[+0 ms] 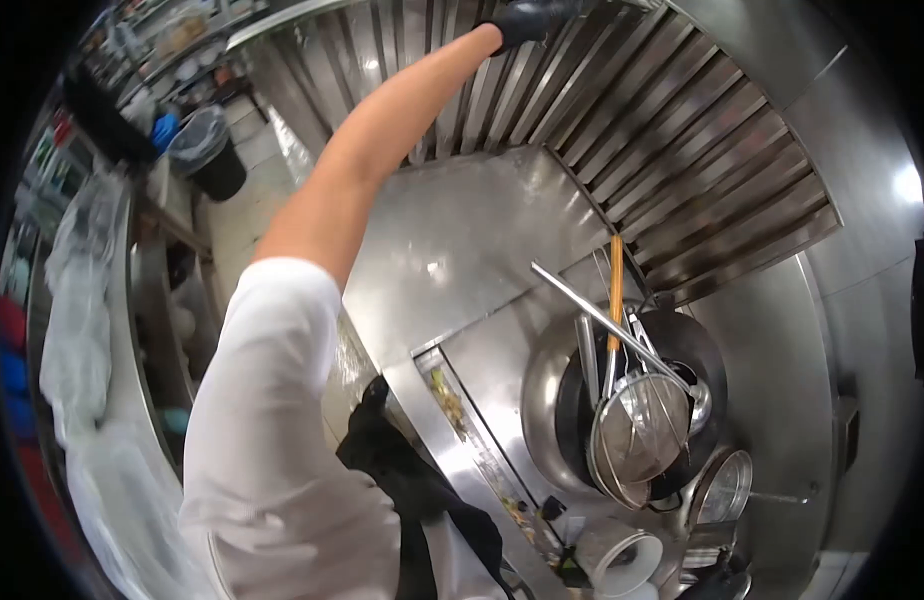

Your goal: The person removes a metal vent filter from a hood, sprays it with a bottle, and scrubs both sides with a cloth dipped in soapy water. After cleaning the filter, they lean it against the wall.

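My left hand [530,22], in a black glove, is at the top edge of the view at the end of my outstretched bare arm. It is at the slatted metal baffle panels [472,85], close to the upper rim; I cannot make out its fingers or whether it holds anything. A second bank of slatted panels [717,150] meets the first at an angle on the right. Below them lies a flat stainless steel surface [452,250]. My right hand is out of view.
To the right, woks [547,410] hold a mesh strainer [637,430], a wooden-handled tool [616,290] and long metal handles. A white tub [622,560] stands below. A food-littered channel [447,400] runs along the steel edge. Left are a bin [214,165] and a plastic-covered counter [87,300].
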Demonstrator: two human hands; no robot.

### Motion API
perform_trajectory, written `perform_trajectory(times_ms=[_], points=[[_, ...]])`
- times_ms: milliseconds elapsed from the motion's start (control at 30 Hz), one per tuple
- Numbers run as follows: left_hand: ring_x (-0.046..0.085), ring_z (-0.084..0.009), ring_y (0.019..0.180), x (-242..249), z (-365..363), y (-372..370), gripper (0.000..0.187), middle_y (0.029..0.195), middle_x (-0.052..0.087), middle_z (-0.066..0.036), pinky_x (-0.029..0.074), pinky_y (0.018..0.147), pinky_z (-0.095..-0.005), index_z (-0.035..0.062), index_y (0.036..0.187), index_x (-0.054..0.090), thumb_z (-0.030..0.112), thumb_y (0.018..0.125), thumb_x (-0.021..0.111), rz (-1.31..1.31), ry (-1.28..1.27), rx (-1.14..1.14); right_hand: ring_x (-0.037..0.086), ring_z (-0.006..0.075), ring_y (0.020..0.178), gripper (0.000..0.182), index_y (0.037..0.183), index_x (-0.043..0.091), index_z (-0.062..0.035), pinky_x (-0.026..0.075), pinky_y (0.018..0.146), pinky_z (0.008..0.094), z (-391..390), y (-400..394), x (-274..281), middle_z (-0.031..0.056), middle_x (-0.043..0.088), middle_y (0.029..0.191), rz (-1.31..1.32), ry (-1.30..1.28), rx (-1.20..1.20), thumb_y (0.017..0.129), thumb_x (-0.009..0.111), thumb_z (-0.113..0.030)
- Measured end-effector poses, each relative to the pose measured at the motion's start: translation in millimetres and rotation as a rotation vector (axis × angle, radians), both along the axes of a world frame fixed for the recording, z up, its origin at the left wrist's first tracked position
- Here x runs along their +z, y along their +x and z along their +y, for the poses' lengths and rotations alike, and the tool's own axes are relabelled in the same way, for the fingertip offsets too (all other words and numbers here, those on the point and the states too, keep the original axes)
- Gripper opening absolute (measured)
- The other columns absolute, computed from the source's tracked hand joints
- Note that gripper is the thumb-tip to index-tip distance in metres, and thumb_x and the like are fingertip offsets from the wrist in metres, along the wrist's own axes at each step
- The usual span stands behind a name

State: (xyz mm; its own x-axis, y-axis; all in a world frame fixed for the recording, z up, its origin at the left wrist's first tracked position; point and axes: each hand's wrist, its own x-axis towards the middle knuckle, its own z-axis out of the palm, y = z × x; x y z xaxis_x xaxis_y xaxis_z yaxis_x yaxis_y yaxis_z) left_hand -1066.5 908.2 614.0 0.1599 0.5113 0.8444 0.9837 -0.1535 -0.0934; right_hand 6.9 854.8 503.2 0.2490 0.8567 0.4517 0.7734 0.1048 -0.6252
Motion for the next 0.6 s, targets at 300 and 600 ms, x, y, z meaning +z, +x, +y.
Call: perform_trajectory(times_ms=[300, 600], points=[[0.043, -0.0377, 0.124, 66, -200, -4, 0.063, 0.13, 0.049, -0.019, 0.034, 0.1, -0.0554, 0.0138, 0.134, 0.047, 0.049, 0.083, 0.057, 0.476, 0.349, 0.698, 0.063, 0.0196, 0.085, 0.03, 0.105, 0.07, -0.0012, 0.048, 0.078, 0.0336, -125, -160, 72, 0.0088, 0.07, 0.097, -0.029, -0.017, 0.134, 0.093, 0.055, -0.024], [0.061, -0.0345, 0.104, 85, -388, -147, 0.05, 0.114, 0.064, -0.015, 0.048, 0.087, -0.0416, 0.016, 0.129, 0.056, 0.046, 0.09, 0.053, -0.054, -0.302, 0.757, 0.057, 0.0219, 0.085, 0.029, 0.106, 0.067, -0.0009, 0.044, 0.079, 0.0355, -77, -339, 140, 0.0087, 0.063, 0.09, -0.302, 0.029, 0.344, 0.09, 0.059, -0.024]])
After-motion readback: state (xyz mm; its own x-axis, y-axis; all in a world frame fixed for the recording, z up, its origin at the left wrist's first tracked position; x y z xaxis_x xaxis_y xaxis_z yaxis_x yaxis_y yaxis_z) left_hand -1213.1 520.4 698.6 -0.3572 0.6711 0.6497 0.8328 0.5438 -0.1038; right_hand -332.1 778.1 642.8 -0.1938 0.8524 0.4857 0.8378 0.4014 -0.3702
